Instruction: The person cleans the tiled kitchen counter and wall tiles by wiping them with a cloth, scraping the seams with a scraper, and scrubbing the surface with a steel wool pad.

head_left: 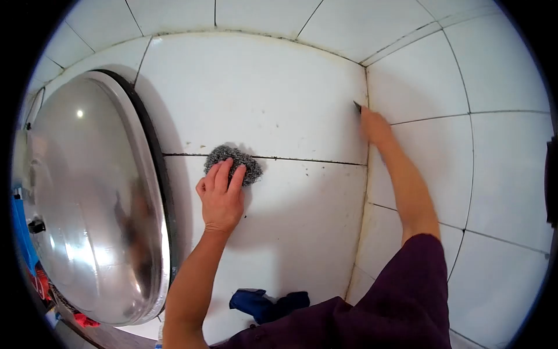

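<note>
My left hand (222,195) presses its fingers onto a grey steel wool scrubber (253,169), which lies across the dark joint between two white tiles of the counter (261,87). Over at the right, my right hand (376,128) is closed around a thin dark tool with a pointed blade (357,106). Its tip sticks out past my fingers beside the corner where the counter meets the right wall. The tool's handle is hidden in my hand, so its exact kind does not show. Small dark crumbs dot the tiles around the scrubber.
A large domed metal lid (99,203) with a dark rim takes up the left side. A crumpled dark blue cloth (268,305) lies near my body. Tiled walls (418,84) stand at the back and right. Blue and red items show at the far left edge.
</note>
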### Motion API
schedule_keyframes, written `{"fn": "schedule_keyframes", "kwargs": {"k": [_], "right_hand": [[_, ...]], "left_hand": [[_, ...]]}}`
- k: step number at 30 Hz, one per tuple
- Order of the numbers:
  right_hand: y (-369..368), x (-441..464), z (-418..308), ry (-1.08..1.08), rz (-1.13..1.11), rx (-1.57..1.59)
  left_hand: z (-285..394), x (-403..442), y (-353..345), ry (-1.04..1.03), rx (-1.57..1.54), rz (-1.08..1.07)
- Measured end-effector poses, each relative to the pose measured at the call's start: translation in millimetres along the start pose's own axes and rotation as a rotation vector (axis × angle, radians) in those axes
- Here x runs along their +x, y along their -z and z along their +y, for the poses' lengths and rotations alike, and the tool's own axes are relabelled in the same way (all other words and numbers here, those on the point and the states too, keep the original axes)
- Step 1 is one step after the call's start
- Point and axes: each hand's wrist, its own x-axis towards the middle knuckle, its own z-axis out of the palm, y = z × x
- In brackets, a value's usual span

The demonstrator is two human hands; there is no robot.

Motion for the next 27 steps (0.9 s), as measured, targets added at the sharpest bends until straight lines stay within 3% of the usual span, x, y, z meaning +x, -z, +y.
{"fn": "schedule_keyframes", "kwargs": {"k": [2,6,10,13,16,18,20,21,25,27], "right_hand": [[-30.4,-39.7,-15.1,-0.041,0.275,0.370],[-56.5,-141.8,-76.4,-0.214,0.305,0.464],[-84.2,-178.8,-76.6,0.000,0.398,0.332],[-85.8,-175.8,-75.2,0.042,0.472,0.302],[-81.4,-175.6,-73.6,0.080,0.433,0.312],[-83.9,-170.1,-73.3,0.056,0.474,0.296],[-84.3,-171.7,-71.3,0.131,0.532,0.319],[-88.2,-170.0,-70.8,0.136,0.576,0.293],[-79.0,-169.2,-70.7,0.141,0.577,0.316],[-83.6,-169.4,-71.0,0.137,0.589,0.314]], "left_hand": [[-0.6,-0.7,-2.3,0.020,0.006,0.009],[-0.6,-0.9,-1.5,-0.011,-0.001,0.050],[-11.3,26.2,4.3,-0.036,-0.226,0.087],[-70.8,126.3,0.7,-0.111,-0.152,0.440],[-138.4,221.0,-0.6,0.258,0.058,0.406],[-129.2,247.8,-8.5,0.546,0.338,0.268],[-144.1,280.6,-67.1,0.113,0.376,0.378],[-89.0,285.4,-79.7,0.114,0.319,0.369],[67.6,290.7,-156.4,-0.203,-0.049,0.250],[138.0,294.4,-177.0,-0.305,-0.234,0.108]]}}
